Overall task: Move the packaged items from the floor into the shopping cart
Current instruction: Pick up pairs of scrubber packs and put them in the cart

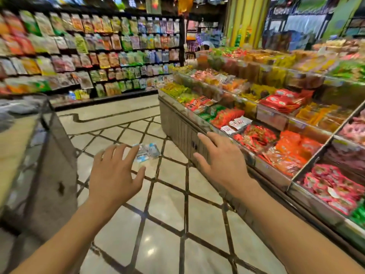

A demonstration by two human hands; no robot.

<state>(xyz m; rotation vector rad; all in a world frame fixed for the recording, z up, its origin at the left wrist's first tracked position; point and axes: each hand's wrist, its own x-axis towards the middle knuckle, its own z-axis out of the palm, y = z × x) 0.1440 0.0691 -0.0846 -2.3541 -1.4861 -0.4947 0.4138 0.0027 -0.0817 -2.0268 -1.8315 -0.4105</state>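
Note:
A small heap of clear and light-blue packaged items (148, 152) lies on the tiled floor ahead of me, blurred. My left hand (114, 175) hovers just in front of the heap with its fingers spread, holding nothing. My right hand (219, 161) is stretched out to the right of the heap, fingers apart and empty, in front of the display counter's side. The shopping cart (47, 123) stands at my left, its dark frame and grey side panel in view.
A long display counter (177, 123) full of red, orange and green snack packs runs along the right. A wall rack of hanging snack bags (98, 52) fills the far left. Shiny tiled floor (167, 210) with dark diagonal lines lies between them.

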